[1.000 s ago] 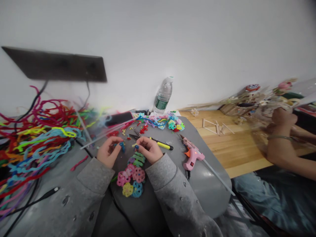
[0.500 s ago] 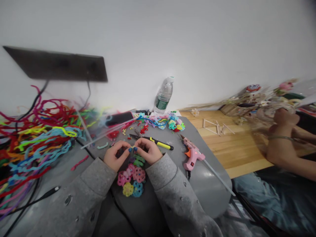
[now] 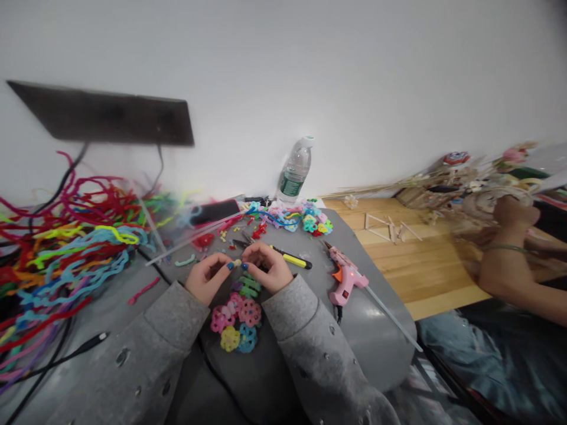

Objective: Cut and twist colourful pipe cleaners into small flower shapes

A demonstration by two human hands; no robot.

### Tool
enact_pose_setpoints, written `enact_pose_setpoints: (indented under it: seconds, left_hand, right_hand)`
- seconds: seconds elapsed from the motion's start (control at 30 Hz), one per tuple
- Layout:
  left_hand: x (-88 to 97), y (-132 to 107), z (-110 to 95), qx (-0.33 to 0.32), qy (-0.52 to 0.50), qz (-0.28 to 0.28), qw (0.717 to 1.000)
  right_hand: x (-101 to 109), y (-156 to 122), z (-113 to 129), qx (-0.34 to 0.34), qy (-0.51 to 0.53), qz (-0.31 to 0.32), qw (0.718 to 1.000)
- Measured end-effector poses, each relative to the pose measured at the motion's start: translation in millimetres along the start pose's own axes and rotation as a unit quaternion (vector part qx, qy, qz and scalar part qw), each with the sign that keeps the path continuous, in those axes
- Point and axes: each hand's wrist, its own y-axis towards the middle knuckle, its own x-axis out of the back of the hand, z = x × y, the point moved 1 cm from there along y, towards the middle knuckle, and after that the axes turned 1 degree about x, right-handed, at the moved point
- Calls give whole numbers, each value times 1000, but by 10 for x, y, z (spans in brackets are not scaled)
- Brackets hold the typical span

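Observation:
Between my fingertips is a small pale yellow piece of pipe cleaner [image 3: 237, 262]. My left hand [image 3: 208, 278] pinches it from the left, thumb and forefinger together. From the right, my right hand [image 3: 267, 268] is closed at the same piece, thumb near its end. Just below the hands lie pipe-cleaner flowers [image 3: 234, 319] in pink, yellow and blue, with a green coiled piece [image 3: 250, 287] partly under my right hand. Behind the right hand rests a yellow-and-black cutter [image 3: 295, 260].
A pink glue gun [image 3: 346, 277] with a glue stick lies to the right. Loose pipe cleaners [image 3: 84, 254] heap at the left. A water bottle [image 3: 296, 171] stands by the wall. Black cables [image 3: 217, 378] cross the grey table. A co-worker's hand [image 3: 516, 212] is at the wooden table.
My fingertips have shifted slightly, and the pale yellow piece shows more clearly between them. Flowers and tools stay where they were.

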Motion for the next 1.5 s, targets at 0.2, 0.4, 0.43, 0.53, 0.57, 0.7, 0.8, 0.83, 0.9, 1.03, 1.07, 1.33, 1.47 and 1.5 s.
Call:
enact_pose_setpoints:
  seconds: [0.2,0.4,0.43,0.53,0.57,0.7,0.8,0.83,0.9,1.03,1.07,1.33,1.47,1.5]
  left_hand:
    - [45,3,108,-25,61,48,997]
    - [17,11,66,-34,80,43,995]
    - [13,11,55,-32,79,37,996]
    - [13,12,45,-32,74,19,997]
    - [19,14,51,-33,71,10,997]
    - [55,21,106,-23,65,12,998]
    - [83,22,139,-26,60,23,998]
    - [90,22,143,-31,59,23,997]
    - [100,24,143,-42,57,24,997]
    - [91,26,122,-52,55,29,997]
    - [80,22,113,-53,53,34,997]
    - [-13,-55,52,-56,26,-25,998]
    - [-16,-63,25,-39,30,-29,998]
    - [-15,-63,16,-38,32,-27,998]
  right_hand:
    - [11,0,13,50,-40,-8,998]
    - [-10,26,66,93,-84,12,992]
    - [-14,31,70,98,-87,12,991]
    - [-1,26,90,103,-105,-8,989]
    - [17,11,99,95,-119,-21,988]
    - [193,-161,115,-17,-167,-53,984]
    - [393,-378,57,-128,-161,-45,977]
    - [455,-448,24,-155,-164,-43,973]
    - [545,-558,-52,-185,-167,-41,968]
    - [570,-626,-163,-234,-223,-72,944]
    - [553,-617,-171,-236,-249,-83,936]
    - [575,-650,-52,-185,-370,-187,891]
    - [824,-860,185,-135,-351,-228,898]
    - [898,-920,236,-140,-337,-219,905]
